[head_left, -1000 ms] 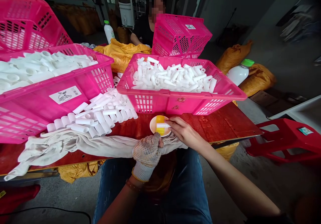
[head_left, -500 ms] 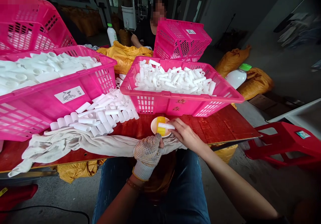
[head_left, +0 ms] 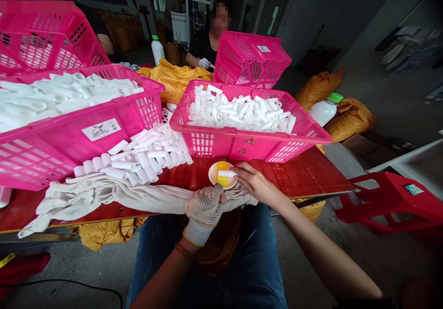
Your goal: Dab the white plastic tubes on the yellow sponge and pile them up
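At the near edge of the bench [head_left: 304, 170], a white tube [head_left: 226, 174] rests across a small dish [head_left: 212, 178].

Over the last second almost nothing has moved. The right hand [head_left: 256, 184] keeps its narrow grip pinched on the tube, whose left end sits on the yellow pad [head_left: 221, 166] in the dish, so the dabbing there looks to be still going on. Just in front of the dish, the gloved left hand [head_left: 204, 207] stays a closed fist on the cloth [head_left: 104, 196]; whether that grip holds anything more I cannot tell. Close behind the dish stands a pink basket [head_left: 242, 145] full of tubes, crowding any reach forward. Left of the dish, loose tubes [head_left: 148, 154] lie heaped against a second basket [head_left: 69, 138]. Far behind the dish, a co-worker's gloved hand [head_left: 205, 63] has come into view by a yellow sack [head_left: 173, 76]. Right of the dish, off the bench, are a bottle [head_left: 323, 110] and a red stool [head_left: 391, 198].
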A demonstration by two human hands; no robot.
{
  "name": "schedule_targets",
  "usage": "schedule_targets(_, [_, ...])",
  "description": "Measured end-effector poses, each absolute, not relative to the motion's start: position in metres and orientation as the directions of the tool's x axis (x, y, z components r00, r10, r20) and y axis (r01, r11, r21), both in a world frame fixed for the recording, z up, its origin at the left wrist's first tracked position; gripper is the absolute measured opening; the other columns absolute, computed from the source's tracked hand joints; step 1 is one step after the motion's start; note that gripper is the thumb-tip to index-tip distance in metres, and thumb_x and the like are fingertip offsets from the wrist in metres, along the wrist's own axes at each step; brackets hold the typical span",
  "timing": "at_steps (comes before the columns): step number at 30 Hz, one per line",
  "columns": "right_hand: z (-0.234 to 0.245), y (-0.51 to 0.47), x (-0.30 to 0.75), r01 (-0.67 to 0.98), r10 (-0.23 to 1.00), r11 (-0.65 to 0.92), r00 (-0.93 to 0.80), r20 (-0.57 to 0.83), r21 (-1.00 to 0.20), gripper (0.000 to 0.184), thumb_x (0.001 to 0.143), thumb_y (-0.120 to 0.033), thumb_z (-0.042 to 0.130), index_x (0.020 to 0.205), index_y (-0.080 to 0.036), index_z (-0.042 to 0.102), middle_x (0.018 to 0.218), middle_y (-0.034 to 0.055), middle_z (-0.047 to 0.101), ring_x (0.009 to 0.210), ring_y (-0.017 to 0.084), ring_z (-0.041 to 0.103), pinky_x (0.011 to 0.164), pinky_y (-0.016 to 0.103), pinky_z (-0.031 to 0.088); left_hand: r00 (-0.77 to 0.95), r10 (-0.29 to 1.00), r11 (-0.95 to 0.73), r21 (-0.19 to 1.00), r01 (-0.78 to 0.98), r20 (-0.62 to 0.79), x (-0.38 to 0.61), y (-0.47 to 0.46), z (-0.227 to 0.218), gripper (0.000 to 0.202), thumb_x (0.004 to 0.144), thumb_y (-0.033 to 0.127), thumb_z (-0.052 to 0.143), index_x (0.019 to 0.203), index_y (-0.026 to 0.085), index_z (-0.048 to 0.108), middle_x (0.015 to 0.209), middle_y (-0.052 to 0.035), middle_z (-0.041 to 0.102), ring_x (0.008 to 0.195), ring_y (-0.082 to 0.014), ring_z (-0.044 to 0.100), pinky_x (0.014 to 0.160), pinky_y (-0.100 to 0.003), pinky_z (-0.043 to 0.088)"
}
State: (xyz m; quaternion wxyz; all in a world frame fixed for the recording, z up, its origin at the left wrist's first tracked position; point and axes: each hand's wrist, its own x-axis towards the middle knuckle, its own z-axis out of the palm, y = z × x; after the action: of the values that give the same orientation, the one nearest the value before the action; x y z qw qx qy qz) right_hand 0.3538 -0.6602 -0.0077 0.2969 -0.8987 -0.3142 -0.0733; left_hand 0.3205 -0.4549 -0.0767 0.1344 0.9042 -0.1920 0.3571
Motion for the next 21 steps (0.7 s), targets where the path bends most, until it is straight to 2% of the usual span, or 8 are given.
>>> schedule_targets(3, [-0.01, -0.66, 0.353, 0.592, 0.482, -0.617, 0.805, 0.345, -0.518, 0.035, 0.102, -0.025, 0.053, 0.136, -0.02, 0.055, 0.123, 0.0126, 0.06, 0.114, 0.025, 0.065, 0.1, 0.043, 0.058, 0.743, -0.27, -0.892, 0.133, -0.433, 0.612, 0.319, -0.453, -0.081, 0.017, 0.092, 0.024, 0.057, 0.082, 0.021, 0.071, 0.074, -0.0017, 0.073, 0.063, -0.0185, 0.064, 0.062, -0.034, 0.044])
schedule_targets(6, [-0.012, -0.661, 0.352, 0.581, 0.482, -0.618, 0.812, 0.329, -0.53, 0.029, 0.104, -0.026, 0.048, 0.13, -0.02, 0.059, 0.118, 0.0119, 0.063, 0.109, 0.025, 0.067, 0.098, 0.043, 0.058, 0.773, -0.275, -0.889, 0.154, -0.431, 0.572, 0.317, -0.452, -0.078, 0.014, 0.091, 0.023, 0.058, 0.085, 0.023, 0.071, 0.079, -0.0007, 0.075, 0.063, -0.0171, 0.064, 0.06, -0.033, 0.042])
schedule_targets(9, [-0.013, -0.662, 0.351, 0.581, 0.505, -0.626, 0.81, 0.297, -0.52, 0.034, 0.105, -0.028, 0.045, 0.136, -0.021, 0.057, 0.123, 0.0125, 0.061, 0.112, 0.025, 0.067, 0.102, 0.044, 0.056, 0.792, -0.272, -0.889, 0.171, -0.424, 0.547, 0.315, -0.453, -0.074, 0.016, 0.093, 0.024, 0.056, 0.087, 0.023, 0.071, 0.08, -0.0005, 0.075, 0.063, -0.0173, 0.065, 0.061, -0.033, 0.043])
schedule_targets(13, [-0.014, -0.662, 0.35, 0.569, 0.469, -0.639, 0.822, 0.324, -0.517, 0.037, 0.102, -0.031, 0.052, 0.138, -0.022, 0.053, 0.124, 0.0129, 0.06, 0.116, 0.027, 0.064, 0.101, 0.045, 0.056, 0.802, -0.256, -0.892, 0.187, -0.411, 0.54, 0.316, -0.453, -0.078, 0.02, 0.095, 0.023, 0.052, 0.086, 0.021, 0.07, 0.077, -0.0027, 0.073, 0.067, -0.0206, 0.066, 0.066, -0.036, 0.046])
schedule_targets(17, [-0.013, -0.661, 0.348, 0.562, 0.486, -0.67, 0.826, 0.286, -0.486, 0.033, 0.106, -0.031, 0.043, 0.133, -0.021, 0.058, 0.119, 0.013, 0.062, 0.109, 0.026, 0.068, 0.099, 0.045, 0.057, 0.792, -0.263, -0.883, 0.193, -0.428, 0.551, 0.316, -0.454, -0.082, 0.016, 0.093, 0.023, 0.055, 0.09, 0.022, 0.071, 0.079, -0.004, 0.074, 0.068, -0.0209, 0.065, 0.066, -0.035, 0.045])
schedule_targets(21, [-0.02, -0.662, 0.346, 0.586, 0.479, -0.669, 0.81, 0.337, -0.457, 0.038, 0.104, -0.033, 0.047, 0.139, -0.021, 0.055, 0.125, 0.0142, 0.062, 0.113, 0.027, 0.067, 0.098, 0.044, 0.058, 0.821, -0.219, -0.912, 0.187, -0.364, 0.527, 0.308, -0.458, -0.069, 0.019, 0.095, 0.026, 0.052, 0.088, 0.022, 0.07, 0.075, -0.003, 0.073, 0.064, -0.0205, 0.064, 0.063, -0.035, 0.045])
